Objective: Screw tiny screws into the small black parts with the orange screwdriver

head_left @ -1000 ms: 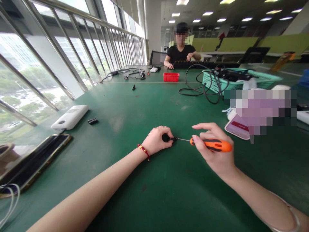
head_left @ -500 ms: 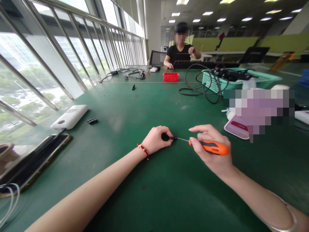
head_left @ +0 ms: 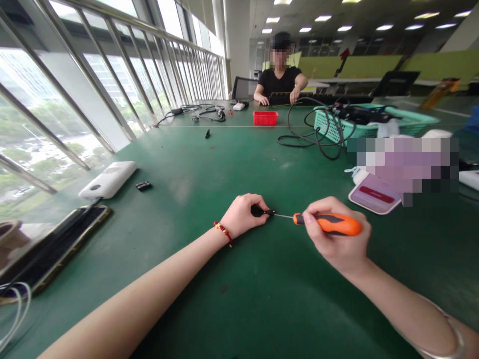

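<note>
My left hand rests on the green table, thumb and fingertips pinched on a small black part. Most of that part is hidden by the fingers, so its kind cannot be made out. My right hand is closed round the orange and black handle of a screwdriver. The thin metal shaft points left, nearly level, and its tip meets the black part at the left fingertips.
Left lie a white power bank, a small black piece and a phone. Farther off are a red bin, a teal basket with cables and a person. A purple-screened phone lies right.
My right hand has slid slightly right along the screwdriver handle, its raised index finger now curled onto it. My left hand stays put. The person across has lowered a hand.
</note>
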`<state>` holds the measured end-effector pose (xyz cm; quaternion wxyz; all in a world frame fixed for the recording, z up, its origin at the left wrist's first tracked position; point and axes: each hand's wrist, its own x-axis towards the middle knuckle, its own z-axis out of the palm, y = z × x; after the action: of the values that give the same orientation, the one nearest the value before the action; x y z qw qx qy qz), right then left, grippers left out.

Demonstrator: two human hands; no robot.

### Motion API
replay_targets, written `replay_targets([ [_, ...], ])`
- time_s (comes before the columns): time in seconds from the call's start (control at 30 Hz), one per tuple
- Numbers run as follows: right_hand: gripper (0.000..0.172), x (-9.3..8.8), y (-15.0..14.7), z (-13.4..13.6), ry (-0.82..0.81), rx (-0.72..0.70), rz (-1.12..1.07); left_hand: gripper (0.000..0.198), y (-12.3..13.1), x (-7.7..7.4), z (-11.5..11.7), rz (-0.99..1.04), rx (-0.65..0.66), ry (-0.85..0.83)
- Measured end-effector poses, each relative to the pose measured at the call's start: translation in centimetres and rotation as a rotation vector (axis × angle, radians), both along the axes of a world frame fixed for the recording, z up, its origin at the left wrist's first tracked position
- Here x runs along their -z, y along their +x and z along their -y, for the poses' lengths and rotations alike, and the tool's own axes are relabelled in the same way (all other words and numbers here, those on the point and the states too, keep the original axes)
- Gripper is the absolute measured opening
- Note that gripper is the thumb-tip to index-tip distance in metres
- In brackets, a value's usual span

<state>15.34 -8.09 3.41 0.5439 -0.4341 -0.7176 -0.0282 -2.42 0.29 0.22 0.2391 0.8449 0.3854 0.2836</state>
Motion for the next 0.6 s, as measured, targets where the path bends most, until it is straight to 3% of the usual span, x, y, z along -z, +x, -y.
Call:
replay_targets([
  [0.17, 0.008, 0.24, -0.44, -0.07, 0.002, -0.064, 0.058, 0.006, 0.01, 0.06, -0.03, -0.005, 0.005, 0.012],
  [0.6, 0.008, 0.29, -0.42, -0.13, -0.020, -0.063, 0.055, 0.006, 0.07, 0.11, -0.03, -0.007, 0.005, 0.014],
])
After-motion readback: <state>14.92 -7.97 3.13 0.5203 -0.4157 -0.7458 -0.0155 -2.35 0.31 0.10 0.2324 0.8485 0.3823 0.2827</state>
